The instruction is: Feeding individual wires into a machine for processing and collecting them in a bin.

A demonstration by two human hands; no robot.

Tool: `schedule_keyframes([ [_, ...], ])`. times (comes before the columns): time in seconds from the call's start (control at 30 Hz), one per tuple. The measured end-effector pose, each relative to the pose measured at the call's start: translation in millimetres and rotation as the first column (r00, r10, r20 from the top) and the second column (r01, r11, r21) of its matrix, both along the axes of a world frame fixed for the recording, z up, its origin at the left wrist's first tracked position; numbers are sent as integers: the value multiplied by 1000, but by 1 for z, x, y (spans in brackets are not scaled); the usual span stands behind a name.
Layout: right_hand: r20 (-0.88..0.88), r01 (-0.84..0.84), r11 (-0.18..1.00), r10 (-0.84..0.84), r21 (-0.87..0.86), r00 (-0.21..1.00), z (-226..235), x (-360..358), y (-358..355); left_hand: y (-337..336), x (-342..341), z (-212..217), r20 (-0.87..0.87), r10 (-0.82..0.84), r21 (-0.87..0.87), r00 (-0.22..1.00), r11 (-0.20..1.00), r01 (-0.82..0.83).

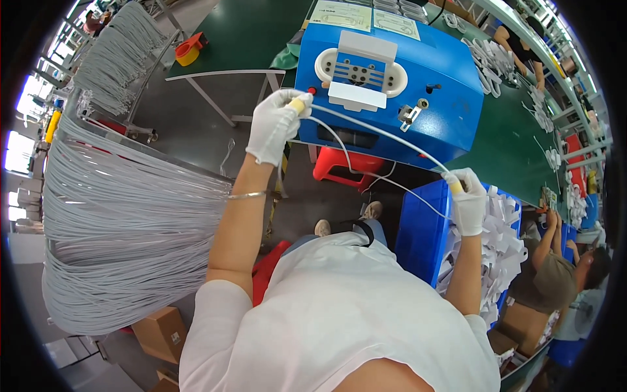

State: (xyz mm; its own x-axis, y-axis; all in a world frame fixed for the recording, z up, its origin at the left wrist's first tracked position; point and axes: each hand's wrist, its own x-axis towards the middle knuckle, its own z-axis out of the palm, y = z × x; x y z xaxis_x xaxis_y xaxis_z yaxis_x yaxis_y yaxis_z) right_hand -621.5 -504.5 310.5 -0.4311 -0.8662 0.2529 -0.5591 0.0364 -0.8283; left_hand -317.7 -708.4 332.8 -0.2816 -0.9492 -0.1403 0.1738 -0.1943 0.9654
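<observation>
My left hand (274, 124), in a white glove with a yellow fingertip, pinches one end of a thin white cable (382, 134) close to the front of a blue box-shaped machine (450, 85). My right hand (467, 199), also gloved, grips the other end of the same cable above a blue bin (421, 232). The cable stretches taut between both hands, with a loose loop sagging below it. A white fixture with several holes (359, 72) sits on the machine's front face.
A large hank of grey-white cables (124, 228) hangs on a rack at my left. The blue bin holds white paper pieces (503, 242). A green workbench (516, 144) runs right, with other people along it. Cardboard boxes (160, 333) and a red stool (343, 166) stand on the floor.
</observation>
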Motion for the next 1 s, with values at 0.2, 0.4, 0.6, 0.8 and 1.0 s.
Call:
schedule_keyframes([
  [0.2,-60,48,997,-52,-58,997,8,-10,-15,-34,-12,7,22,-81,-180,996,980,84],
  [0.4,-185,22,991,-47,-131,982,9,-19,-25,-38,-26,7,39,15,-163,999,987,-9],
  [0.6,-222,9,992,-36,-123,974,11,-31,-36,-32,-34,-3,61,106,-237,992,967,-88],
  [0.8,-306,-22,993,-14,-114,952,27,-52,-35,-29,-37,-7,241,244,-514,939,853,-89],
  [1.0,-352,-32,980,-40,-198,935,47,-98,-61,-27,-39,-16,258,355,-628,899,768,-123],
])
